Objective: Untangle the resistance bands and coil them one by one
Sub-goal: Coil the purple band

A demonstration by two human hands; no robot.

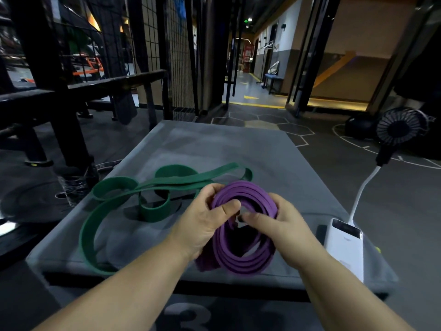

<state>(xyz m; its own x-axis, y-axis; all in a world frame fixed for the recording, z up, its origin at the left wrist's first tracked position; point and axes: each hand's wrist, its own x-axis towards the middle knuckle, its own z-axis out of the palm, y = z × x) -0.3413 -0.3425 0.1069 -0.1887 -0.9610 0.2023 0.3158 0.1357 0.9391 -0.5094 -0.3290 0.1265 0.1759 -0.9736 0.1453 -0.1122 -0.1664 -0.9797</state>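
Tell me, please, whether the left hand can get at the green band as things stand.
Probably yes: the green band lies uncovered left of the left hand, though that hand grips the purple coil and must release it first.

At your right, a white power bank (343,247) sits on the grey surface (214,144); its white cable (362,189) rises to a black fan (398,130).

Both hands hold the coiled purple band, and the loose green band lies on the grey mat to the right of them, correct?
Not quite. In the head view the loose flat green rubber band lies on the grey padded mat to the left of the hands, not the right. The left hand and right hand do hold the coiled purple rubber band.
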